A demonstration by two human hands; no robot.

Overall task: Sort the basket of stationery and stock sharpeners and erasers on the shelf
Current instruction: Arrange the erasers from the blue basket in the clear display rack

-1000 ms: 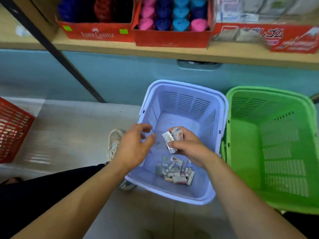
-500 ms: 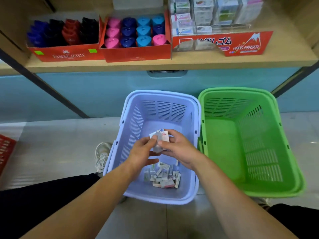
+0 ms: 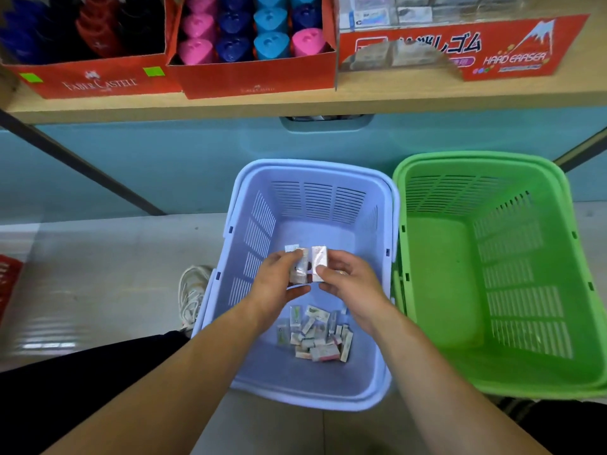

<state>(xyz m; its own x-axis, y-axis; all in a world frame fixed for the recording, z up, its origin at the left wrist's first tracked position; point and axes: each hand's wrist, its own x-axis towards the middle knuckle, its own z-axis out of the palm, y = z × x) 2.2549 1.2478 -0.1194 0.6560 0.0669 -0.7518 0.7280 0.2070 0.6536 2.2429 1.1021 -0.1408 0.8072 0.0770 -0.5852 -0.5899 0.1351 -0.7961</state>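
1. The fingers [image 3: 295, 255] of my left hand [image 3: 277, 282] are curled round a small clutch of wrapped erasers [image 3: 299, 269], with the thumb underneath. My right hand [image 3: 349, 284] pinches one white eraser pack [image 3: 319, 261] between thumb and forefinger, pressed against that clutch. Neither hand is slack or empty.
2. I judge that I am squaring the packs side by side, so they go up as one tidy handful rather than singly.
3. Both hands hover over the middle of the lilac basket [image 3: 315, 205], so anything that slips should drop back inside.
4. The other erasers lie in a loose pile [image 3: 313, 338] at the near end of that basket's bottom. Plenty is left to lift.
5. The green basket [image 3: 476, 158] stands against the lilac one's right side. I take it for the sorting bin.
6. Both baskets sit on the floor [image 3: 98, 274], just below the front edge of the shelf [image 3: 295, 108], which makes for a short reach upward.
7. At the shelf's right end sits the eraser display box [image 3: 460, 50], where I expect this handful to go. The sharpener boxes [image 3: 253, 37] fill the left.
8. A shoe [image 3: 193, 290] rests beside the lilac basket's left wall, and a red basket [image 3: 7, 280] shows at the far left.
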